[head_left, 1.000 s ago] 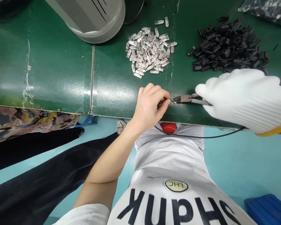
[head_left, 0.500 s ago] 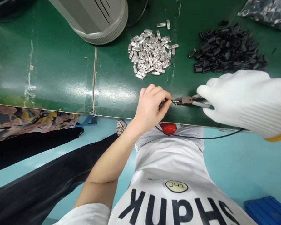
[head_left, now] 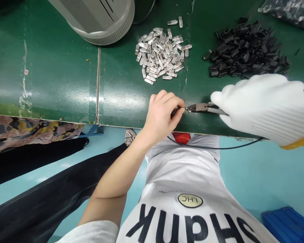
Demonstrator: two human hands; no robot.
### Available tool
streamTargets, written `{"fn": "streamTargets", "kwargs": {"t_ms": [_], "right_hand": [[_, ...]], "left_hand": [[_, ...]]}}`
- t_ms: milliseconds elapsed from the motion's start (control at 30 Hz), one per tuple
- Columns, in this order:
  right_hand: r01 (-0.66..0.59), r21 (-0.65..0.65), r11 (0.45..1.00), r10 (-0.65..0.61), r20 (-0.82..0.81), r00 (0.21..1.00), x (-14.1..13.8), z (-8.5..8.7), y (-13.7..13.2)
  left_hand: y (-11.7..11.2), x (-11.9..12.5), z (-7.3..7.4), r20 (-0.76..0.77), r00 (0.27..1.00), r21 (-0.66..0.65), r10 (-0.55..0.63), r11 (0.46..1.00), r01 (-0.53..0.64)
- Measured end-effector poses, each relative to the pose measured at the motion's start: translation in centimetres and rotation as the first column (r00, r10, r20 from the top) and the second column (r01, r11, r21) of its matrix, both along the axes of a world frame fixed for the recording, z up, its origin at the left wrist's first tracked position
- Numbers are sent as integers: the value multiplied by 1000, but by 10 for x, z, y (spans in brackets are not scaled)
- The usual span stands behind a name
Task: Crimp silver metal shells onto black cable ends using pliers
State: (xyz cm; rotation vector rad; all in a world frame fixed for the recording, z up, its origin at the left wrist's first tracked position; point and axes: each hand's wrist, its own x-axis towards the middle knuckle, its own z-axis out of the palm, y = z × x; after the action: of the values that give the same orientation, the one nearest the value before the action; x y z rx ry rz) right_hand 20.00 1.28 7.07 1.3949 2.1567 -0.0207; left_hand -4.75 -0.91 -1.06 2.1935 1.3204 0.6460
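Observation:
My bare left hand (head_left: 164, 113) is closed in a pinch near the table's front edge, thumb and index finger on the end of a thin black cable (head_left: 218, 147). The cable loops below the table edge across my lap. My right hand (head_left: 263, 108), in a white knitted glove, is closed around the grey handles of a pair of pliers (head_left: 201, 107). Their dark jaws point left and meet the cable end right at my left fingertips. Whatever small piece sits between the jaws is too small to make out.
Beyond my hands lie a pile of silver metal connectors (head_left: 160, 55) and a heap of black plastic covers (head_left: 245, 50). A grey machine base (head_left: 103, 30) stands back left, a clear bag of parts (head_left: 291, 13) back right. Another person's legs (head_left: 66, 189) are at left; a blue crate (head_left: 286, 224) is on the floor.
The pliers' handles look slightly closer together, with the jaws still at my left fingertips. The view has shifted a little; both hands stay nearly in place.

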Motion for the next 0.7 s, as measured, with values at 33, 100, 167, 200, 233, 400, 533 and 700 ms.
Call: {"fn": "streamTargets", "kwargs": {"t_ms": [33,100,167,200,233,400,533,700], "right_hand": [[-12,27,1000,12,9,1000,3,-3,-1],[-65,24,998,64,38,997,7,-6,-2],[-71,-1,997,71,14,997,8,-6,-2],[-51,-18,999,51,20,998,8,-4,-3],[-23,-29,999,24,31,999,7,-2,-3],[-49,-41,998,51,46,998,3,6,-6],[-152,31,988,150,49,987,7,9,-10],[-214,187,959,225,-38,974,18,3,-22]], "left_hand": [[0,0,0,4,1000,6,-1,1000,1],[0,0,0,15,1000,22,-3,1000,3],[-1,0,0,27,1000,37,-5,999,4],[-1,0,1,30,1000,40,-5,999,4],[-1,1,1,31,1000,39,-5,999,4],[-1,1,3,7,1000,19,-2,1000,1],[-3,1,6,-2,1000,25,-1,1000,1],[-20,3,16,142,989,-15,32,999,-30]]}}
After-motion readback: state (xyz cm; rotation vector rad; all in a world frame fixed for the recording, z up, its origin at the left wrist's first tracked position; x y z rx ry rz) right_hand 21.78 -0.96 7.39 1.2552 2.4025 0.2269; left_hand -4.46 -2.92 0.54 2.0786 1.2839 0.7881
